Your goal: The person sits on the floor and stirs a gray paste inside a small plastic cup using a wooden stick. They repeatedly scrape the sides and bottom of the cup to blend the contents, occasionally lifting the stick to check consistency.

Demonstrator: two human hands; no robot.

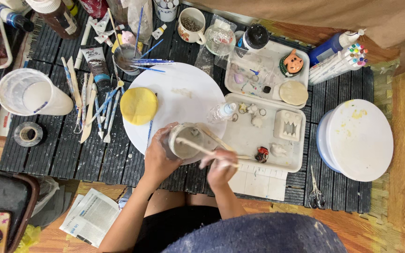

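Observation:
My left hand grips a small round cup of pale grey paste, held over the near edge of a round white board. My right hand holds a thin wooden stick whose far end lies in the cup's paste. A yellow disc rests on the board's left part. A small clear bottle lies on the board's right edge.
Two white trays at the right hold small clay figures and a round pale disc. Sculpting tools and brushes lie left of the board. A white lidded tub stands far right, scissors near it, a clear cup far left.

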